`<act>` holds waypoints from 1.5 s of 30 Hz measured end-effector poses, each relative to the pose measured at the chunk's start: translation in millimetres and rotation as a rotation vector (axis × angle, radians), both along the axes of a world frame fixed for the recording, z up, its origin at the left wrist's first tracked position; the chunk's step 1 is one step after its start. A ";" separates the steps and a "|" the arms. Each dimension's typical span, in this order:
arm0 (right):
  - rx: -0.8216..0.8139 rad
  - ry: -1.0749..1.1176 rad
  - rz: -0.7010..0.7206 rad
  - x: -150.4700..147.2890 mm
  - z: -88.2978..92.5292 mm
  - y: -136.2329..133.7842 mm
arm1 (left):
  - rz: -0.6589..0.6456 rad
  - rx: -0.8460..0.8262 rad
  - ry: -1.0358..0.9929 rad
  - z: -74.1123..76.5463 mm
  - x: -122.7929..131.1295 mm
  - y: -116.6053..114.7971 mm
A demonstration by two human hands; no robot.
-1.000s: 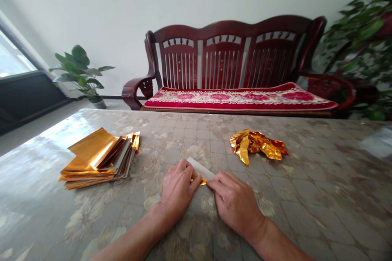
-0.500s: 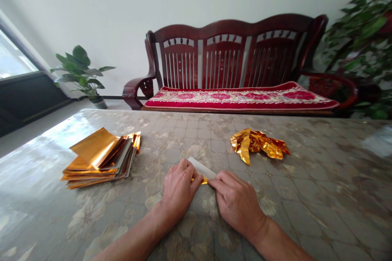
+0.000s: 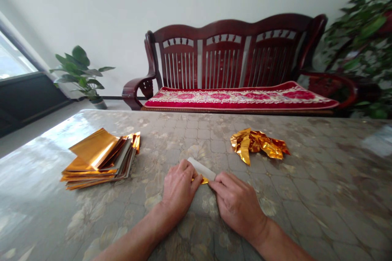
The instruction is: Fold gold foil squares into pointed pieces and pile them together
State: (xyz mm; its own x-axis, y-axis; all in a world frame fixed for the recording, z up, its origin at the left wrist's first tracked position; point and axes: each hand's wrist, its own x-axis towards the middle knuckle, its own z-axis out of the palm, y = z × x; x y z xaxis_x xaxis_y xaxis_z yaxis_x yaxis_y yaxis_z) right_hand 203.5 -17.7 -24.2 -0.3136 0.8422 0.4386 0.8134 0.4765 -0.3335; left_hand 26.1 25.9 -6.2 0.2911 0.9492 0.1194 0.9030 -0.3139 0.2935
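Between my two hands a sheet of gold foil paper (image 3: 201, 168) lies on the table, its pale back showing and a gold strip turned over along the near edge. My left hand (image 3: 180, 184) is closed on the left part of the sheet, its fingertips pressing the gold strip. At the right end, the closed fingers of my right hand (image 3: 237, 200) pinch the corner of the same sheet. Part of the paper is hidden under my fingers. To the left sits a stack of gold foil paper (image 3: 99, 159), loosely piled with some grey-backed sheets.
Crumpled gold foil (image 3: 259, 144) lies on the right of the patterned table (image 3: 171, 130). A clear plastic piece (image 3: 379, 140) is at the far right edge. Behind the table stands a dark red wooden bench (image 3: 222, 57), with potted plants (image 3: 81, 73) on either side.
Both hands stay on the sheet in nearly the same place. My right fingertips have shifted very slightly; the stack and crumpled foil are unmoved.
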 end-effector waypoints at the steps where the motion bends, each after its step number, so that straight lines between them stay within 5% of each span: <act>1: 0.002 -0.003 0.002 0.0 -0.3 0.0 | -0.001 -0.001 0.001 -0.1 0.1 0.2; 45: 0.104 -0.218 -0.046 -4.7 -1.7 -5.6 | -0.024 0.008 0.103 2.8 1.5 1.1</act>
State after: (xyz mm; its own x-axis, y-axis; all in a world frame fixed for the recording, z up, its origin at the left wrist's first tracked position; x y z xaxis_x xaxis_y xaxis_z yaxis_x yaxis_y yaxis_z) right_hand 198.8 -23.3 -25.9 -0.3730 0.8117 0.4494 0.8823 0.4602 -0.0990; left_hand 27.6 27.0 -3.4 0.3245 0.9411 0.0955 0.9205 -0.3374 0.1970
